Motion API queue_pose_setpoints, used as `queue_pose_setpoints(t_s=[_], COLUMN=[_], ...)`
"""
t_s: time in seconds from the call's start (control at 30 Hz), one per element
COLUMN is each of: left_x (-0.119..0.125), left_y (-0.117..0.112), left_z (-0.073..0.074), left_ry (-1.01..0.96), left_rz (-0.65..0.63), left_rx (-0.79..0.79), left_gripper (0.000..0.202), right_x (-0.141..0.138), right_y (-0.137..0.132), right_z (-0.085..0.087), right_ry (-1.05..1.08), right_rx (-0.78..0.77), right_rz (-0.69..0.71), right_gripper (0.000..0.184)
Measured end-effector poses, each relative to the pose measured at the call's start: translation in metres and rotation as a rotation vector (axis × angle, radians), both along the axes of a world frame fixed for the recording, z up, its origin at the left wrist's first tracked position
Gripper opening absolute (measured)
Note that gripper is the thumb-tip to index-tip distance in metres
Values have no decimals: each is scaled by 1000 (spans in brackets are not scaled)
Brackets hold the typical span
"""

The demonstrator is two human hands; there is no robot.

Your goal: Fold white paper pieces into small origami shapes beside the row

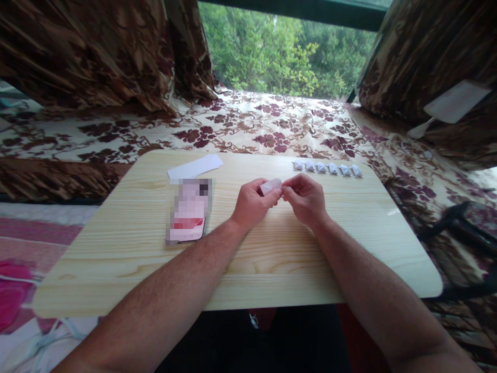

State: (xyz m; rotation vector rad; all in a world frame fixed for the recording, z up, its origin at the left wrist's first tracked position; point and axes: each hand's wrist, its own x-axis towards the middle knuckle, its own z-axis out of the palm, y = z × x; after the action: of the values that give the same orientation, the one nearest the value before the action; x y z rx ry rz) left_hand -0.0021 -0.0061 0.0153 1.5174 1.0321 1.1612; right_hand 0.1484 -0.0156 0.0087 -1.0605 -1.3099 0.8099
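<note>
Above the middle of the wooden table, my left hand point(254, 201) is closed on a small folded piece of white paper point(271, 185), which sticks up between thumb and fingers. My right hand point(305, 197) meets it from the right, thumb and forefinger pinched together at the paper's right end. Its fingertips cover that end, so the exact hold is partly hidden. Beyond my right hand, several small folded white paper shapes point(321, 167) stand in a row near the table's far edge. Flat white paper strips point(195, 167) lie at the far left.
A phone point(190, 230), partly blurred out, lies on the table point(272, 259) left of my hands. Past the table is a ledge with floral cloth point(272, 122), between brown curtains point(97, 52) and below a window. A black frame point(454, 223) stands at right.
</note>
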Motion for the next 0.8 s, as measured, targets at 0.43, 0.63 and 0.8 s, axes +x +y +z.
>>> queue_pose_setpoints(t_s=[0.43, 0.63, 0.8], left_x=[-1, -1, -1], left_y=[-2, -2, -1], left_z=[0, 2, 3], left_ry=[25, 30, 19], left_rz=[35, 58, 80], left_rx=[26, 20, 31], left_gripper=[23, 24, 25], right_x=[1, 1, 1], right_y=[-2, -1, -2], right_z=[3, 2, 3], right_ry=[14, 28, 44], right_rx=[-44, -54, -52], right_rz=[-1, 23, 59], right_gripper=[12, 14, 23])
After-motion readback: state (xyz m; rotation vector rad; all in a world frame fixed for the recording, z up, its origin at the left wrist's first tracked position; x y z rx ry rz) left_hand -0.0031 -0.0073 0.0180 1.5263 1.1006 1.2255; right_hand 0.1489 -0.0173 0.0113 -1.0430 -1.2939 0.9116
